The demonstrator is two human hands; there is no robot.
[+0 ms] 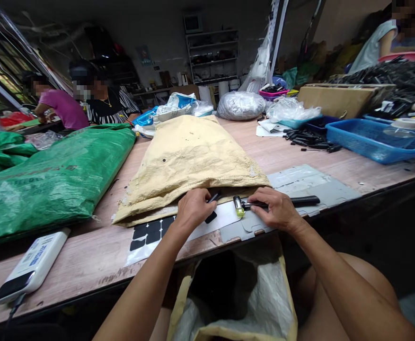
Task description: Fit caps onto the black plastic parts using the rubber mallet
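Note:
My left hand [193,208] is closed, pinching a small black piece [214,197] of a kind I cannot make out, at the mouth of a tan paper sack [200,156]. My right hand [276,208] wraps round the black shaft of a hammer [303,201], close behind its head; the yellow striking face points down. Under the hands lies a grey board [310,182] at the table edge. A white sheet with black rounded pads [154,233] sticks out from beneath the sack, left of my left hand.
Left of the sack lies a green woven sack [58,175]; nearer is a white power bank [33,265] with a cable. Right stand a blue tray [370,139] and loose black parts [310,142]. An open lined sack [271,293] is below the edge. Several people sit around.

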